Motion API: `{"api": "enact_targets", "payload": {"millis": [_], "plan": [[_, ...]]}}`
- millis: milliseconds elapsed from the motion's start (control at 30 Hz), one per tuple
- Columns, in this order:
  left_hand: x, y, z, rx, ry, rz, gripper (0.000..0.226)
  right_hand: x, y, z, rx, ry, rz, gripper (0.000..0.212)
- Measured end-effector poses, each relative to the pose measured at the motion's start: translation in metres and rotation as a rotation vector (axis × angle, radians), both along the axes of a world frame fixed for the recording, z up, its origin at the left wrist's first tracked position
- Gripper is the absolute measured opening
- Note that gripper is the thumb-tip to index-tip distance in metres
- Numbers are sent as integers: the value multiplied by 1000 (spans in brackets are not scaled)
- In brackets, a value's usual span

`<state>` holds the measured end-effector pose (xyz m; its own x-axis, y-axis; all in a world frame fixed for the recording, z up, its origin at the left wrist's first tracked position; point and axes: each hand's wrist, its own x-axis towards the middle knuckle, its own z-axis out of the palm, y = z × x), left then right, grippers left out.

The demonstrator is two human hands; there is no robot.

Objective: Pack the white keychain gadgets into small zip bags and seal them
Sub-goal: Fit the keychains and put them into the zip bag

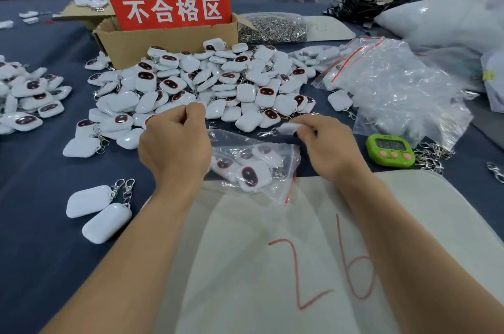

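White keychain gadgets (207, 80) are lying heaped across the blue-covered table (35, 183), and most of the packing appears to be waiting. 1 clear zip bag (253, 164) is resting between the hands near the table's front, holding at least 3 gadgets, its red seal strip seemingly not pressed closed. The right hand (324, 148) is pinching another gadget (287, 127) in its fingers just above the bag. The left hand (174, 140) is hovering with fingers curled; whether they are gripping the bag's edge cannot be told. Spare bags (395, 88) are lying piled to the right. Each gadget is showing a smooth white shell, a dark red-rimmed face and a metal clasp.
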<state>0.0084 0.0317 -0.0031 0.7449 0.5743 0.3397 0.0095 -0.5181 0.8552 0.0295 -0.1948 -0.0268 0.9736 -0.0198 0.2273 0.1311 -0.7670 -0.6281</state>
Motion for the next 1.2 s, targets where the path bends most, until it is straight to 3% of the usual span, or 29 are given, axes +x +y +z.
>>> {"api": "enact_targets", "payload": {"millis": [100, 167, 300, 400, 500, 667, 833, 900, 1067, 1200], "plan": [[0, -1, 0, -20, -10, -9, 36, -6, -2, 3, 163, -158, -202, 25], [-1, -1, 0, -85, -51, -22, 32, -12, -1, 9, 416, -205, -252, 30], [-2, 1, 1, -224, -104, -69, 31, -23, 8, 18, 793, -156, -238, 33], [-1, 3, 0, -266, -95, -86, 33, -33, 13, 22, 1120, -62, -221, 19], [-1, 3, 1, -271, -91, -89, 33, -41, 12, 24, 1301, 39, -152, 22], [-2, -4, 0, -241, -142, -131, 35, -40, 11, 27, 1265, 122, -59, 27], [-10, -15, -7, 20, -163, -328, 39, -45, 20, 30, 1291, 177, 133, 7], [-14, -22, -10, 91, -153, -426, 39, -48, 27, 33, 1294, 161, 154, 9], [-21, -27, -4, 10, -200, -572, 23, -54, 36, 33, 970, 48, 152, 10], [-28, -36, 2, 30, -197, -692, 32, -57, 37, 33, 794, -66, 118, 9]]}}
